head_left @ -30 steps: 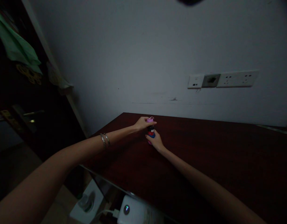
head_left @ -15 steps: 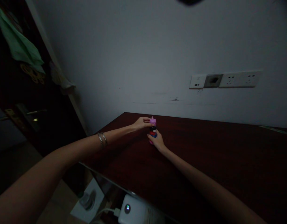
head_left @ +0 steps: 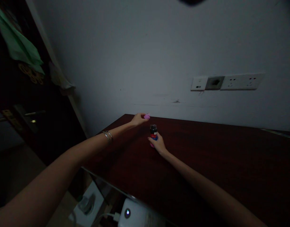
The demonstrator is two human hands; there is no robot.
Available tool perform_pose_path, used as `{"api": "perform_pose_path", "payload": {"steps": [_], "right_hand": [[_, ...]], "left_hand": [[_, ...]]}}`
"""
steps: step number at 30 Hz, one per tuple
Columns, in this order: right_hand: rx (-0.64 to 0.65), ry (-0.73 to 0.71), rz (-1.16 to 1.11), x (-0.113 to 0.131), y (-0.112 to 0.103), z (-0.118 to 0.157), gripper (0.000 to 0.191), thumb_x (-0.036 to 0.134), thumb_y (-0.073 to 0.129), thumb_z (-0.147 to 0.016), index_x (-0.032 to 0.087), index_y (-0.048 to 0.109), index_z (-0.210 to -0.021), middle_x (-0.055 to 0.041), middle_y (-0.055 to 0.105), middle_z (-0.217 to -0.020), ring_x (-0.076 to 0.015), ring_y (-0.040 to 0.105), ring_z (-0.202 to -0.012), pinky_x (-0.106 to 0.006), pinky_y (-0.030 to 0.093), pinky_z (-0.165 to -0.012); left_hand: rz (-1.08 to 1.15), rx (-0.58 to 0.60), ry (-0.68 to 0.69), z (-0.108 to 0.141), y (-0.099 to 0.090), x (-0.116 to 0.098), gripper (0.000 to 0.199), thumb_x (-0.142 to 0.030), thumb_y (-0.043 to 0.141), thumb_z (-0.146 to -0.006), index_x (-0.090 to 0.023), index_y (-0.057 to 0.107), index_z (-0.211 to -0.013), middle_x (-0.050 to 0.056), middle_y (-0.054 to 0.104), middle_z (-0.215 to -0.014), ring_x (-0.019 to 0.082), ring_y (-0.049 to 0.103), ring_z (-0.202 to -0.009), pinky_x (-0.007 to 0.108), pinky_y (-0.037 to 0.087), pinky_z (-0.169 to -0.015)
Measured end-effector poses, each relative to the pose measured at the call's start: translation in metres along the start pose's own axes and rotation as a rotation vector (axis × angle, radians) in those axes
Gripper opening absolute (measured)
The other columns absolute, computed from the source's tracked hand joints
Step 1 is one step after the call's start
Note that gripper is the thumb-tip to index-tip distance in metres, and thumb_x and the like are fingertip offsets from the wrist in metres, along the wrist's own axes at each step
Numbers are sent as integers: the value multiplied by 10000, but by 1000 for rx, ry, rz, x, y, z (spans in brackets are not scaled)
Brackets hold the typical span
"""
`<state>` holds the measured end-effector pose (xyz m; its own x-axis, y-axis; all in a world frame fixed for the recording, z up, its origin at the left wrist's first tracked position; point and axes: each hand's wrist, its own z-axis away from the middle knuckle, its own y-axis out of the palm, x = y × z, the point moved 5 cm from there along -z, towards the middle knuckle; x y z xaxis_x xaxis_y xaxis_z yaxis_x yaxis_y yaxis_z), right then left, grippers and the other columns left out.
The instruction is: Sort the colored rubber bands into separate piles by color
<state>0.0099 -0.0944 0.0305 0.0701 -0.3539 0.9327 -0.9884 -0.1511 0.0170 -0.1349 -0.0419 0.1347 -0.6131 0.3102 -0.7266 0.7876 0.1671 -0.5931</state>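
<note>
A small dark bottle (head_left: 153, 130) with a red and blue label and a pink base stands upright on the dark red-brown table (head_left: 206, 148). My right hand (head_left: 159, 144) is closed around its lower half, and its open mouth faces up. Above and to the left of the bottle, my left hand (head_left: 138, 119) pinches a pink cap (head_left: 147, 116) with small knobs on top. The cap is apart from the bottle. A silvery bracelet (head_left: 108, 136) circles my left wrist.
Behind the table rises a pale wall with a row of sockets (head_left: 238, 82). A dark door (head_left: 36, 132) with a green cloth (head_left: 19, 44) is at left. Below the table's front edge are a white power bank (head_left: 137, 214) with a cable and a clear plastic container (head_left: 85, 205).
My left hand has lifted the pink cap off the bottle and moved it up and left, baring the bottle's mouth. My right hand still holds the bottle in about the same place.
</note>
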Motion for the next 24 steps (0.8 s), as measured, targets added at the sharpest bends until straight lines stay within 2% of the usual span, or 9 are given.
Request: {"api": "perform_pose_path", "payload": {"steps": [4, 7, 9, 13, 18, 21, 24], "right_hand": [[8, 31, -15, 0, 1, 1, 229, 309, 597, -609, 194, 462, -754, 48, 465, -620, -113, 437, -541, -234, 378, -514], [18, 24, -18, 3, 1, 2, 224, 299, 591, -616, 191, 479, -776, 41, 481, -630, -116, 450, -545, -238, 389, -519], [20, 14, -11, 4, 1, 2, 218, 294, 587, -621, 191, 487, -785, 37, 494, -632, -118, 459, -547, -245, 400, -534], [20, 20, -8, 2, 1, 1, 217, 301, 591, -621, 194, 487, -779, 38, 500, -621, -122, 467, -541, -252, 410, -541], [4, 11, -14, -2, 2, 0, 223, 312, 601, -608, 194, 467, -743, 50, 477, -608, -110, 443, -518, -236, 384, -504], [10, 7, -10, -3, 2, -1, 217, 316, 589, -618, 195, 464, -748, 52, 472, -604, -112, 443, -516, -233, 377, -493], [8, -18, 14, 0, 1, -1, 217, 306, 590, -617, 186, 488, -767, 35, 499, -645, -121, 458, -563, -243, 392, -537]], "left_hand": [[-257, 188, -29, 1, 9, 28, 309, -336, 638, -640, -117, 690, -852, 30, 651, -714, 132, 565, -664, 210, 402, -597], [-343, 253, -59, 3, 20, 45, 290, -353, 640, -622, -114, 688, -778, 27, 627, -658, 136, 556, -623, 206, 378, -545], [-343, 240, -78, 2, 27, 52, 275, -329, 643, -613, -120, 678, -788, 25, 625, -674, 136, 558, -632, 200, 380, -547], [-292, 105, -115, -6, 32, 65, 290, -260, 669, -583, -130, 633, -840, 26, 627, -753, 136, 560, -694, 191, 402, -587], [-114, -37, -180, -12, 41, 93, 361, -252, 682, -598, -120, 561, -912, 37, 626, -814, 120, 557, -706, 198, 424, -611], [-55, -34, -171, -10, 50, 104, 347, -260, 688, -603, -114, 561, -891, 46, 629, -825, 120, 559, -709, 217, 440, -645], [-108, 14, -122, -6, 56, 104, 319, -255, 696, -586, -114, 586, -850, 46, 628, -826, 140, 563, -747, 245, 449, -700]]}}
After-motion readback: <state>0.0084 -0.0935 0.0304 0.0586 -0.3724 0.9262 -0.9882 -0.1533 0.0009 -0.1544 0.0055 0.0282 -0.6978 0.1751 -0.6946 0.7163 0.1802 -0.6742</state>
